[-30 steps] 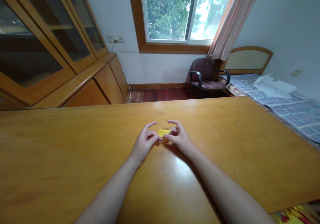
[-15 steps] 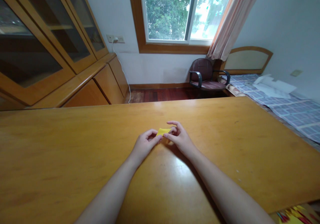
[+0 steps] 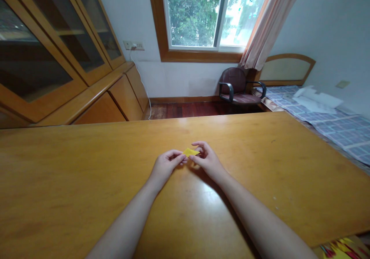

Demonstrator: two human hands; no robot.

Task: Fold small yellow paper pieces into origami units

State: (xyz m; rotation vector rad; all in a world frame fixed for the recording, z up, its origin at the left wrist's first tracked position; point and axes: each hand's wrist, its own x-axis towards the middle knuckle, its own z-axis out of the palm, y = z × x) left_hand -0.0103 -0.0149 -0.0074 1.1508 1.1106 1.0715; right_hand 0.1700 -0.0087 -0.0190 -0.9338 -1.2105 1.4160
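Since the frame half a second earlier, the paper (image 3: 190,153) has changed in outline from a four-sided strip to a pointed, kite-like form with one tip toward the right edge of the worktop (image 3: 86,197); the left index finger, raised a second ago, is now bent down beside the thumb. Yellow and folded, the paper is held over the middle of the worktop, closer to the far edge than to the near one; whether it touches the surface cannot be told. Left hand (image 3: 165,167): grip clamped on the paper's left end, thumb on the near side. Right hand (image 3: 211,162): grip clamped on the paper's near right portion, thumb in front, a bent finger behind, one finger arched above and apart from it. Shadow falls on the worktop beneath the right forearm. White specks (image 3: 275,198) lie toward the right edge. Coloured scraps (image 3: 343,247) show just past the near edge at the near right corner. Beyond the far edge stand a cabinet (image 3: 123,91) at the left and a chair (image 3: 234,83) toward the far right corner; beyond the right edge, a bed (image 3: 326,126) bears a white sheet (image 3: 318,99).
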